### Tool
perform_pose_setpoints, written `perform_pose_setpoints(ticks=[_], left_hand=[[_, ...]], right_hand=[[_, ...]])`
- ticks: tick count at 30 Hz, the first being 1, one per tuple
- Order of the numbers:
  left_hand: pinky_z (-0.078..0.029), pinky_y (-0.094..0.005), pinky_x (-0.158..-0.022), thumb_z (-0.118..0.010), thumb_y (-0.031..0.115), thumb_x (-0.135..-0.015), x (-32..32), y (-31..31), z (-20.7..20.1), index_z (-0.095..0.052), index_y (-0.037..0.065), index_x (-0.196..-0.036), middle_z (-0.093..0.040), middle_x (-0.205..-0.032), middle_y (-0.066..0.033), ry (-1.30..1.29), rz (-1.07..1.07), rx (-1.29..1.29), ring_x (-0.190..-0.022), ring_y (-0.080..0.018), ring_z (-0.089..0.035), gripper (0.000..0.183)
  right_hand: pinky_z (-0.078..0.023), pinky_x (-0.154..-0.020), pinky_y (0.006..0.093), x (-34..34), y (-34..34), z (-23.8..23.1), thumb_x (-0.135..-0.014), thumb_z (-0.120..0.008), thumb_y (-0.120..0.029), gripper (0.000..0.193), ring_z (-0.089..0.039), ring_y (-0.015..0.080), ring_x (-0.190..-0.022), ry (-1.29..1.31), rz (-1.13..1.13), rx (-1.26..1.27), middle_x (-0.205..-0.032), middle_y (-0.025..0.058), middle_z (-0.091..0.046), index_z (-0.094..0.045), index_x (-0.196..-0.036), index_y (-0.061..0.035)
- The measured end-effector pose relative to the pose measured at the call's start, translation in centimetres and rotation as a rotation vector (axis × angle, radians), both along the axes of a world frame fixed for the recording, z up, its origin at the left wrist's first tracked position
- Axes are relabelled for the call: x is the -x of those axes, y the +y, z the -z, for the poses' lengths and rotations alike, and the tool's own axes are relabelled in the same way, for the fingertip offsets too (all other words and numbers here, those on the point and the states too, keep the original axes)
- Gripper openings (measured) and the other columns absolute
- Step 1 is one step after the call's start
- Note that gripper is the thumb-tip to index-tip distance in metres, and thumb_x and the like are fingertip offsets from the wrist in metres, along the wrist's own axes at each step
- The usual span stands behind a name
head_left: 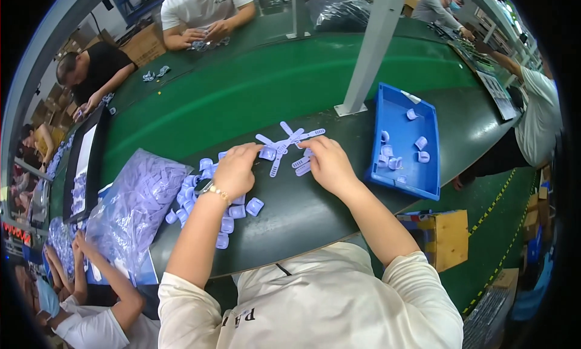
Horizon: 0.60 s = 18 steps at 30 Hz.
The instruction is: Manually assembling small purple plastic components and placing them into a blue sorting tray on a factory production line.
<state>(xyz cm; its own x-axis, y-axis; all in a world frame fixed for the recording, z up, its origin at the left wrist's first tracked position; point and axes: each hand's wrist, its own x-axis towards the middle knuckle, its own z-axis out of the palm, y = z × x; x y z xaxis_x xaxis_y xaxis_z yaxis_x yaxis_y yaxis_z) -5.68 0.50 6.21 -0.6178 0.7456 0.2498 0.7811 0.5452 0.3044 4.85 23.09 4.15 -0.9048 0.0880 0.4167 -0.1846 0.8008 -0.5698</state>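
My left hand [238, 169] is closed, its fingertips gripping a small lavender square shell [267, 153] with a hollowed face. Touching that shell is a loose fan of lavender straps [276, 163] with slotted ends, lying on the dark bench. My right hand [328, 166] is bent over the right side of the fan, with its fingertips pinching at a strap; the gripped part is mostly hidden. More straps [301, 166] lie beside its thumb. Around and under my left wrist spreads a heap of similar lavender shells [237, 211].
Right of my hands stands a blue bin [433, 167] holding several shells. A clear bag of straps [142, 195] lies at left, near a black tray [91, 161]. Behind runs a green belt [242, 86], with a metal post [371, 52] at the bench edge. Co-workers sit around.
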Motion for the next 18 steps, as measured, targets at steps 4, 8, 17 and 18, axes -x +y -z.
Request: perform_pose_setpoints(ticks=[4,8,17,18], left_hand=[[-0.042,-0.0415,-0.097,-0.063,0.003,-0.071,0.7,0.6,0.9,-0.05,0.008,-0.127,-0.055,-0.122,-0.0139,-0.115,0.012,0.11,-0.113,-0.0335,-0.051,0.058],[-0.045,-0.0399,-0.092,-0.071,0.009,-0.07,1.4,2.7,1.4,-0.055,0.012,-0.123,-0.058,-0.115,-0.0119,-0.027,0.047,0.123,-0.107,-0.0307,-0.054,0.056],[-0.049,-0.0342,-0.076,-0.076,0.011,-0.071,-0.9,2.5,-0.8,-0.062,0.011,-0.112,-0.064,-0.1,-0.0051,-0.258,-0.117,-0.104,-0.089,-0.0206,-0.061,0.043],[-0.049,-0.0315,-0.074,-0.076,0.01,-0.072,-1.6,2.3,-1.2,-0.061,0.008,-0.113,-0.064,-0.101,-0.0041,-0.385,-0.127,-0.226,-0.088,-0.0173,-0.061,0.043]], right_hand=[[-0.048,-0.079,0.0413,1.3,0.3,1.8,-0.077,-0.058,-0.002,0.022,-0.056,0.0311,-0.091,0.004,0.087,-0.188,-0.098,0.009,-0.06,-0.067,-0.096,-0.0101],[-0.046,-0.082,0.0408,4.3,0.1,2.6,-0.076,-0.063,-0.006,0.024,-0.055,0.0284,-0.099,0.095,0.089,-0.203,-0.099,0.0062,-0.061,-0.068,-0.097,-0.0137],[-0.04,-0.086,0.0416,4.9,-0.1,2.2,-0.069,-0.074,-0.016,0.019,-0.051,0.0228,-0.109,-0.09,0.211,-0.265,-0.106,-0.0009,-0.063,-0.071,-0.088,-0.0198],[-0.04,-0.086,0.0416,4.8,0.0,2.0,-0.069,-0.074,-0.016,0.019,-0.051,0.0228,-0.109,-0.096,0.21,-0.263,-0.106,-0.0009,-0.063,-0.071,-0.088,-0.0198]])
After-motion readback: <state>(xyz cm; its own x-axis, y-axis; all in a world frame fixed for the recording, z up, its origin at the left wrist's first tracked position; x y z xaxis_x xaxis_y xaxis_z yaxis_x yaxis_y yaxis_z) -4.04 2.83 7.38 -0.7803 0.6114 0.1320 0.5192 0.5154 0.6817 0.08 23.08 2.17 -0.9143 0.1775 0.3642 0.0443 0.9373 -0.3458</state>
